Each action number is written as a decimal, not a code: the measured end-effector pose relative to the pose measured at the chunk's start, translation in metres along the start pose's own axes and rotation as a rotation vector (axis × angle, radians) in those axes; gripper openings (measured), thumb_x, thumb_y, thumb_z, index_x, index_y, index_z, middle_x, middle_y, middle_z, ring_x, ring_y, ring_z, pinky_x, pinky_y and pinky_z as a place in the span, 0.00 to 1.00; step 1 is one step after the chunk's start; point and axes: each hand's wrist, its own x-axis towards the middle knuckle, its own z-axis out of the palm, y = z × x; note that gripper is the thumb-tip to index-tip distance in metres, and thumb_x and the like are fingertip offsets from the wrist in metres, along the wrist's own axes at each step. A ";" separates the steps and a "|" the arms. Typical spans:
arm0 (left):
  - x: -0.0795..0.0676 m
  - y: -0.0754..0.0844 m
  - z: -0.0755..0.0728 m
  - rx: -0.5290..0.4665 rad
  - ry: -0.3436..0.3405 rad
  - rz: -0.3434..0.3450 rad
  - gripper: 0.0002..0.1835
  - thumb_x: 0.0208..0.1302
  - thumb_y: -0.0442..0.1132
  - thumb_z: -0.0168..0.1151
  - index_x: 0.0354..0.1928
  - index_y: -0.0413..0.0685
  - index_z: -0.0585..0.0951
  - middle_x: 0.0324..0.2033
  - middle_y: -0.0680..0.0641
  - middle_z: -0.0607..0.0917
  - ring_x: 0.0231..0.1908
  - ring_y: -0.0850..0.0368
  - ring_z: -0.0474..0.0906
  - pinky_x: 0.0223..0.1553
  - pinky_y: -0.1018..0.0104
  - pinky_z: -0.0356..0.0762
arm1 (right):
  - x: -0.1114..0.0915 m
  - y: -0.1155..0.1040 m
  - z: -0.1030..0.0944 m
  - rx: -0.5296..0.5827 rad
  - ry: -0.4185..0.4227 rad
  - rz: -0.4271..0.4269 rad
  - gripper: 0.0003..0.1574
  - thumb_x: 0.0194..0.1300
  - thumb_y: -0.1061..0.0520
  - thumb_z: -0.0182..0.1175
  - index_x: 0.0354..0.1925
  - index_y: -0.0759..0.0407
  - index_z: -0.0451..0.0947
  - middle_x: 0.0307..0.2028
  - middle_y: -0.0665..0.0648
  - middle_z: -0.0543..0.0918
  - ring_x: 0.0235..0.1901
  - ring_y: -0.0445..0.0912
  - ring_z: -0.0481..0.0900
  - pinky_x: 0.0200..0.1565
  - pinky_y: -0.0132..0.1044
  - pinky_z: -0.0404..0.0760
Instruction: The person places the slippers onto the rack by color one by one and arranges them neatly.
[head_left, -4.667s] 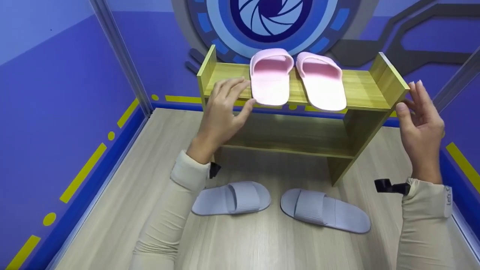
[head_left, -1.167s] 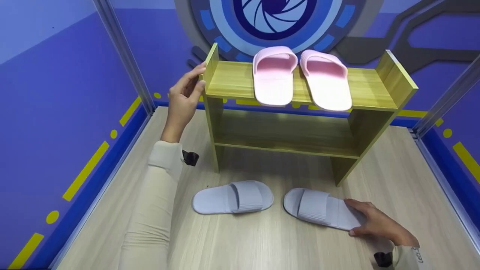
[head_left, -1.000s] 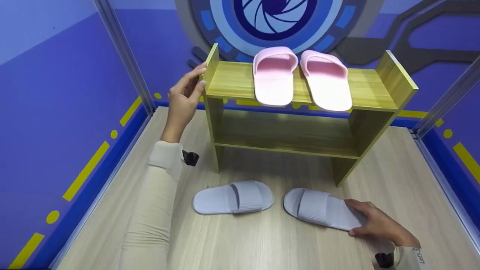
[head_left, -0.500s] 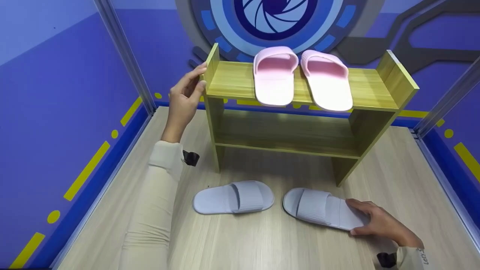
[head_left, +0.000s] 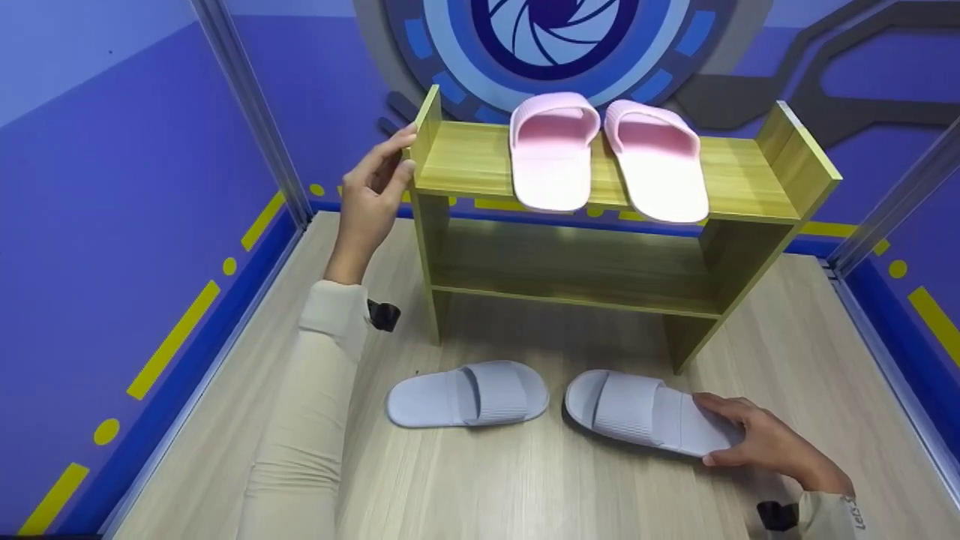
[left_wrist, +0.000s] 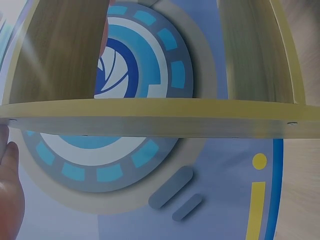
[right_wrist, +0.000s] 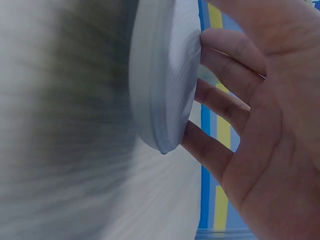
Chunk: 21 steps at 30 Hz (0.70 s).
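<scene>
My right hand grips the heel end of a grey slide slipper, thumb on the near edge and fingers on the far edge. The slipper is tilted a little, with a dark shadow beneath it. In the right wrist view, the slipper's rounded end stands off the floor against my fingers. The matching grey slipper lies on the floor to the left. My left hand touches the left side panel of a wooden shoe rack with fingertips and thumb.
A pair of pink slippers, one on the left and one on the right, sits on the rack's top shelf. The rack has a lower shelf. Blue painted walls with metal corner posts enclose the wooden floor.
My right hand moved from the rack's right panel down to the right grey slipper, whose toe has now risen slightly. My left hand moved left from near the pink slippers to the left panel.
</scene>
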 end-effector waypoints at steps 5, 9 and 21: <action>0.000 0.000 0.000 0.000 -0.004 0.003 0.17 0.68 0.29 0.54 0.57 0.29 0.75 0.62 0.37 0.75 0.64 0.52 0.71 0.64 0.63 0.69 | 0.002 -0.002 -0.004 0.006 0.042 -0.048 0.53 0.35 0.47 0.81 0.61 0.60 0.74 0.57 0.70 0.77 0.53 0.18 0.60 0.50 0.08 0.58; 0.000 0.000 0.000 0.009 0.003 -0.010 0.17 0.68 0.30 0.55 0.57 0.30 0.75 0.62 0.38 0.75 0.64 0.53 0.72 0.64 0.64 0.69 | 0.004 -0.005 -0.009 0.000 0.047 -0.067 0.53 0.36 0.48 0.80 0.61 0.60 0.74 0.57 0.71 0.77 0.54 0.17 0.59 0.50 0.08 0.57; 0.000 0.000 0.001 -0.001 0.010 -0.011 0.17 0.68 0.29 0.54 0.57 0.30 0.75 0.62 0.38 0.75 0.64 0.52 0.72 0.64 0.63 0.69 | 0.008 -0.024 -0.026 -0.028 -0.013 0.020 0.55 0.38 0.44 0.79 0.64 0.56 0.72 0.61 0.64 0.75 0.55 0.19 0.60 0.50 0.12 0.62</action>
